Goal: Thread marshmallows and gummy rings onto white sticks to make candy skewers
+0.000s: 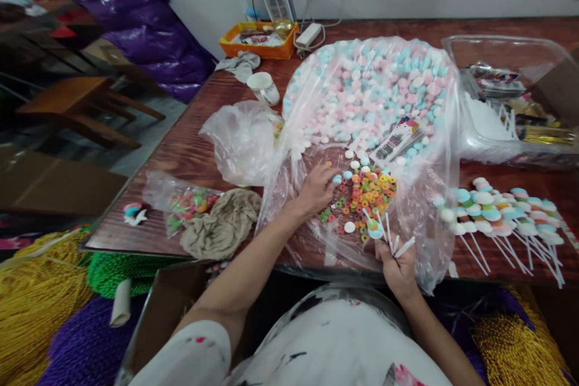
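My left hand (318, 189) reaches over the plastic sheet, its fingers closed together at a small blue marshmallow (337, 179). My right hand (400, 268), near the table's front edge, grips several white lollipop sticks (395, 245). One of these sticks carries a blue and yellow candy piece (374, 230) close to my fingers. Between my hands lie loose ring-shaped gummy candies (373, 193) in orange, yellow, red and green. A few white marshmallows (350, 227) rest among them. Beyond is a large clear bag (362, 90) full of pink, blue and white marshmallows, with a stack of printed labels (397, 142) on it.
Stacked marshmallow sticks (502, 211) lie at the right, below a clear plastic bin (511, 151). At the left are a crumpled cloth (221, 223), a bag of gummies (190, 205), a clear bag (242, 139), a white mug (263, 89) and an orange tray (257, 42).
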{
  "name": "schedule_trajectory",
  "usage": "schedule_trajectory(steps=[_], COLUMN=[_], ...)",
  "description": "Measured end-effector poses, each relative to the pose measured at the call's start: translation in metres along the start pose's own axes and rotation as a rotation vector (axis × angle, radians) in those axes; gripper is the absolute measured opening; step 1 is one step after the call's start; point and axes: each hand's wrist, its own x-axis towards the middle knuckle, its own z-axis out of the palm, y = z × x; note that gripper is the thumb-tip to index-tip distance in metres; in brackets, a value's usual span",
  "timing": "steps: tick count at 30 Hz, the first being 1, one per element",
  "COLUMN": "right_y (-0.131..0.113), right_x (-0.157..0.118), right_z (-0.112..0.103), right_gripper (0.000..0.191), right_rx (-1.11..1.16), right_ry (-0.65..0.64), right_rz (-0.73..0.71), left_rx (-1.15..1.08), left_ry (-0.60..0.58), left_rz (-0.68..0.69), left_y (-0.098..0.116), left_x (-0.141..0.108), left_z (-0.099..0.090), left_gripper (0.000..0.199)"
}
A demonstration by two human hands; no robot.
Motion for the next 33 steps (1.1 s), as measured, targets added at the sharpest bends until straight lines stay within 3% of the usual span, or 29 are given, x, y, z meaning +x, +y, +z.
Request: schedule_trajectory(steps=[2,6,11,20,29,33], right_y=[0.000,-0.013,-0.041,-0.053,-0.051,-0.051], right_x=[0.001,0.003,0.003,-0.004,-0.006,-0.010], right_z=[0.000,-0.002,0.003,0.012,0.013,0.014], right_gripper=[0.025,0.018,0.037,0.040,0.044,0.042], right_rx=[-0.012,-0.152,-0.376,-0.504,-0.492,-0.448], right_ry=[0.005,-0.035,-0.163,-0.213,-0.202,-0.207], right_rz=[-0.026,-0.131,-0.234,-0.288,-0.222,-0.225], left_rx=[-0.215,-0.767,-1.137,-1.283,-1.203,-1.167], left_ry=[0.071,0.111,0.220,0.417,0.458,0.479], left_rz=[-0.100,-0.331,-0.578,-0.730,-0.606,-0.613], left_y=[0.011,0.042,0.075,0.090,0.092,0.090], left_x=[-0.009,-0.042,-0.079,-0.095,-0.101,-0.103], left_z=[-0.004,-0.019,-0.031,-0.023,-0.019,-0.017], left_gripper=[0.035,0.026,0.024,0.035,0.032,0.028])
